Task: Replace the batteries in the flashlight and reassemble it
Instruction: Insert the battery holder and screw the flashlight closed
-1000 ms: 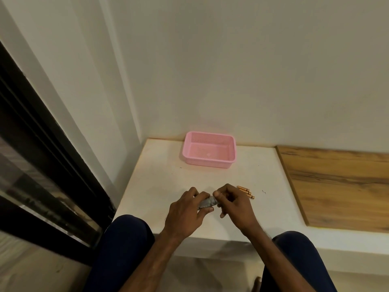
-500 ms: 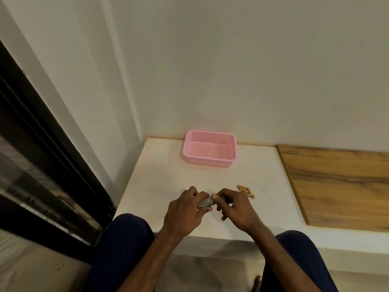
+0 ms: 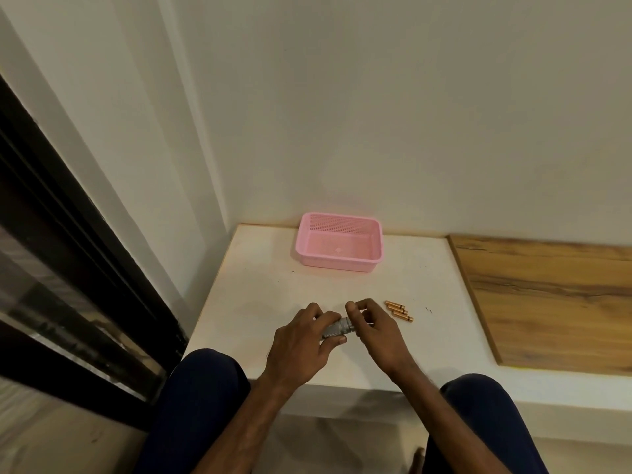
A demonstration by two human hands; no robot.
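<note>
a smooth white slab worktop [image 3: 266, 295] is filling the lower middle of the frame, sitting low enough that the seated person's knees are framing its near edge. to the right a flat brown wood-grain panel [image 3: 547, 302] is lying flush beside it. at the back, near the wall, a pink rectangular plastic basket [image 3: 337, 263] with perforated walls is standing upright and apart from the work, probably waiting as a place for parts.

just below the centre, the left hand [image 3: 301, 340] is wrapping its fingers around a small grey ribbed metal flashlight [image 3: 337, 328], holding it level just above the worktop so the body is not turning. the right hand [image 3: 379, 333] is curling thumb and fingers onto the flashlight's right end, seemingly pinching and twisting a cap there, though the fingers are hiding the joint itself. the ribbed barrel is likely giving a sure hold.

right of the hands, a few slim copper-coloured cylindrical batteries [image 3: 399, 311] are lying side by side on the worktop, close enough to be reached easily. whether these are fresh or spent is not showing.
</note>
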